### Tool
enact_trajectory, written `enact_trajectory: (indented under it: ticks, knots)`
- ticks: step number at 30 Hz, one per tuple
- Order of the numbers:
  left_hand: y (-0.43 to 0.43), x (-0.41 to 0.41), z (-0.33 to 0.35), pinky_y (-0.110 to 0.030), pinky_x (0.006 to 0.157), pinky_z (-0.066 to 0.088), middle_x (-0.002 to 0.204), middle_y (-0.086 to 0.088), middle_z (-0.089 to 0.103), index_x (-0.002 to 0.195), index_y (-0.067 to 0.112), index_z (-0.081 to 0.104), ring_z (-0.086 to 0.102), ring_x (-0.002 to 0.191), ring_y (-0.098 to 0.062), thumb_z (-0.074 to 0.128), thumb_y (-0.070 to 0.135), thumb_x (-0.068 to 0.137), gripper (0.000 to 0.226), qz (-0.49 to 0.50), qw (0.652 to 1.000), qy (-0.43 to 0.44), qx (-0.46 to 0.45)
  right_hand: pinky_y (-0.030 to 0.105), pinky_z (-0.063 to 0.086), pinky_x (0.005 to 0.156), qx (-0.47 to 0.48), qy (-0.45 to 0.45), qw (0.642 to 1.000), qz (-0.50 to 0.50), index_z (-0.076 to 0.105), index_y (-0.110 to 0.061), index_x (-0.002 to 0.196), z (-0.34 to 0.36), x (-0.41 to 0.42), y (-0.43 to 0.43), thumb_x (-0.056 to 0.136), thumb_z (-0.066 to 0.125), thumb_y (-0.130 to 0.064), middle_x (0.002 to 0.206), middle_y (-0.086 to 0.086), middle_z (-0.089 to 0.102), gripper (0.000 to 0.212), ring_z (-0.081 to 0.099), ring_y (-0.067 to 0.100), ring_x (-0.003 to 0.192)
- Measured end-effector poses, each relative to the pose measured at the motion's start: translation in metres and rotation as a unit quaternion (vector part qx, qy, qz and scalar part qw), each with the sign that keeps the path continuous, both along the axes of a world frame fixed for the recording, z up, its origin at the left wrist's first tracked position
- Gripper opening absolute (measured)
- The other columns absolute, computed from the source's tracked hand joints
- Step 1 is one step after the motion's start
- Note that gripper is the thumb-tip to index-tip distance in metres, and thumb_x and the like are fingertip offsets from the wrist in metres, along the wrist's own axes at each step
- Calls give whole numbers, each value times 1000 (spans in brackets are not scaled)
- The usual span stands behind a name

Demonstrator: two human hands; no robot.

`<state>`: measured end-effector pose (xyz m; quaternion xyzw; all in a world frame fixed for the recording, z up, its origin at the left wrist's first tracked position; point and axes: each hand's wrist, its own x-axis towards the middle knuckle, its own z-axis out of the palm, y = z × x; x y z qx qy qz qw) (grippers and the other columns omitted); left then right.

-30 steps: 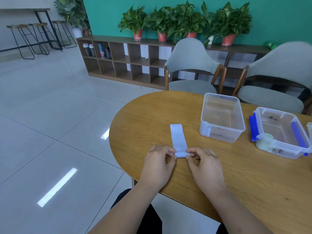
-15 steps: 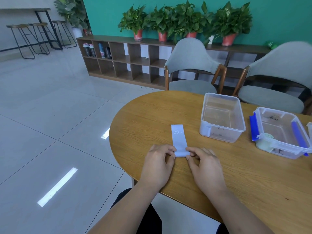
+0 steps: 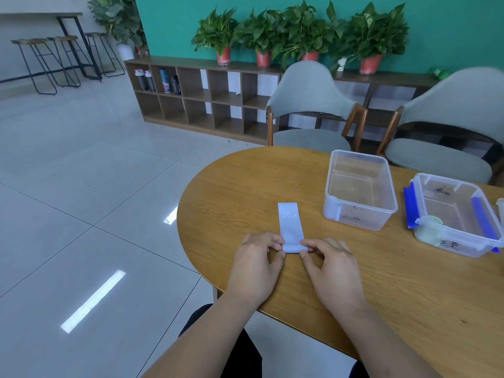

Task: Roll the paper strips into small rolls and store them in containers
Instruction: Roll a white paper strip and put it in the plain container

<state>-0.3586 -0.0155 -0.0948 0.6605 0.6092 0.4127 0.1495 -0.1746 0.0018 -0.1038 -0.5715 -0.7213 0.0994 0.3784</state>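
A pale lavender strip marked "20 LB" lies flat on the wooden table, pointing away from me. Its near end is curled into a small roll. My left hand pinches the roll's left end and my right hand pinches its right end. A clear open container stands to the right of the strip, with nothing inside it. Further right stands a second clear container with blue clips, and a pale green roll rests in its near left corner.
The table's rounded left edge is close to my left hand. Two grey chairs stand behind the table. A low wooden shelf with potted plants lines the green wall. Another container's edge shows at the far right.
The flat part of the strip has grown slightly shorter as the roll at its near end thickened. Both hands stay at the same spot on the table.
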Motion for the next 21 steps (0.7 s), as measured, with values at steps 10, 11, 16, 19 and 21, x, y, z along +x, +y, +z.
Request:
enact_trajectory:
  ticks: [10, 11, 16, 19, 21]
  knots:
    - [0, 1, 0, -11, 84, 44, 88, 25, 70, 106, 34, 73, 54, 103, 3, 75, 26, 92, 17, -1, 1000, -2, 7, 41, 54, 83, -11, 20, 1000, 1, 72, -36, 105, 0, -1, -1, 94, 73, -28, 89, -24, 63, 13, 57, 7, 94]
    - [0, 1, -1, -14, 86, 46, 90, 25, 70, 107, 34, 73, 54, 103, 3, 76, 27, 91, 17, 0, 1000, 3, 8, 41, 54, 84, -10, 16, 1000, -1, 73, -35, 106, 0, -1, 0, 94, 73, -29, 90, -24, 63, 14, 57, 8, 95]
    - [1, 0, -1, -12, 87, 44, 93, 25, 69, 111, 34, 73, 54, 104, 2, 77, 25, 89, 23, 0, 1000, 10, 1, 38, 55, 84, -8, -4, 1000, -2, 77, -31, 114, -2, 0, 1, 91, 78, -25, 95, -22, 66, 24, 57, 9, 95]
    - [0, 0, 1, -7, 85, 41, 90, 24, 69, 112, 34, 72, 55, 102, 2, 77, 22, 91, 25, 3, 1000, -10, -13, 37, 55, 84, -15, 3, 1000, -3, 76, -32, 115, -2, 1, 1, 91, 77, -24, 93, -23, 64, 26, 56, 7, 94]
    - [0, 0, 2, -6, 83, 39, 88, 24, 70, 113, 33, 71, 54, 100, 1, 76, 23, 91, 25, 5, 1000, -13, -11, 37, 55, 84, -24, 22, 999, -1, 73, -35, 115, -1, 0, 0, 91, 76, -25, 91, -24, 63, 26, 57, 5, 93]
